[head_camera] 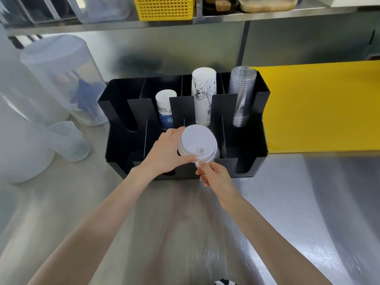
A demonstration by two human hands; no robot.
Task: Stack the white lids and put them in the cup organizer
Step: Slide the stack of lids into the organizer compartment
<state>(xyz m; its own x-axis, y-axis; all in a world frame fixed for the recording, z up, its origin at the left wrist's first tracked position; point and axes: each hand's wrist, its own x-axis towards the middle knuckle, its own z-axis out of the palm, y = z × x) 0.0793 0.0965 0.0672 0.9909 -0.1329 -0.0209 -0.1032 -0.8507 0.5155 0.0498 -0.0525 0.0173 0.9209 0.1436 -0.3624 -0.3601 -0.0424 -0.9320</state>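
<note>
A stack of white lids (197, 143) hovers over the front middle compartments of the black cup organizer (115, 140). My left hand (164, 153) grips the stack from its left side, thumb across the near rim. My right hand (213, 175) pinches the stack's near bottom edge from below. The lower lids are hidden behind the top one and my fingers. In the organizer's back row stand a short printed paper cup stack (164, 108), a taller white patterned cup stack (203, 95) and a stack of clear plastic cups (242, 95).
Translucent plastic containers (59, 79) and a measuring jug (67, 140) stand on the steel counter at the left. A yellow board (320, 105) lies right of the organizer. A shelf above carries a yellow basket (166, 7).
</note>
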